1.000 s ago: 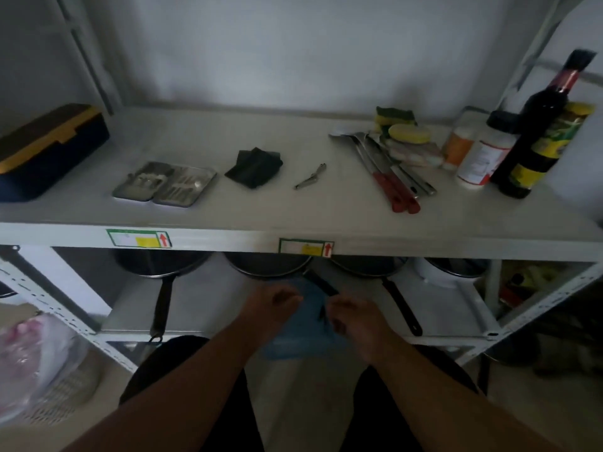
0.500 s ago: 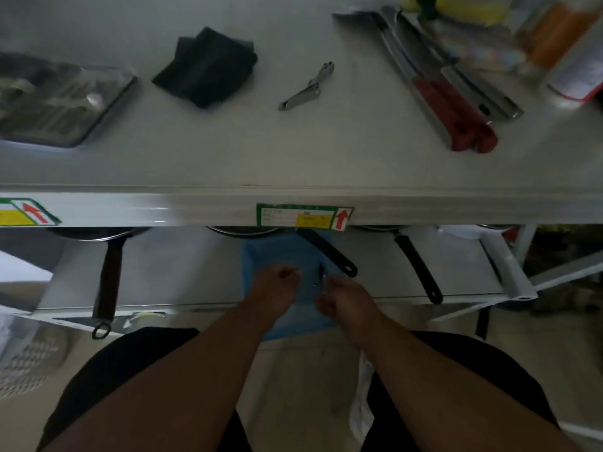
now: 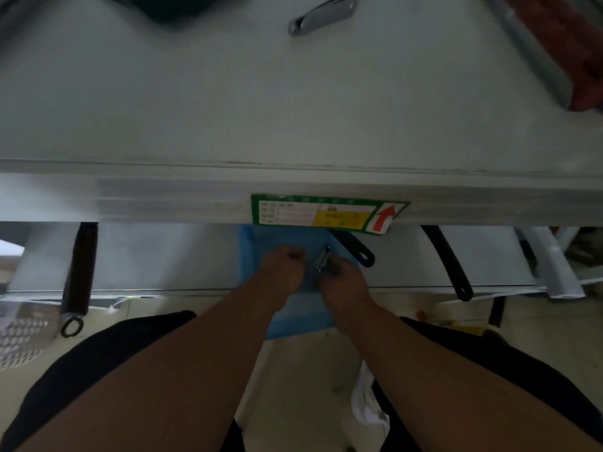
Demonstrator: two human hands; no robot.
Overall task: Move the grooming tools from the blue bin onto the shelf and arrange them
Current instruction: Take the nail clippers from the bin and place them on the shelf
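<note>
Both hands down in bin (image 3: pixel 251 256) below shelf (image 3: pixel 293 109). Right hand (image 3: pixel 342 282) grips small metal tool (image 3: pixel 321 261); left hand (image 3: pixel 284 269) curled shut, contents unclear. One clipper (image 3: pixel 321 14) already on shelf. Held tool not yet moved up; arranging left.

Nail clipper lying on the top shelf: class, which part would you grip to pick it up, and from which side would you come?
Grip the nail clipper across its narrow body, probably near the middle, with thumb and forefinger on its two long edges. Come from above: it lies flat on the shelf with bare surface around it, so nothing blocks a downward pinch. Its far end is out of view.
</note>
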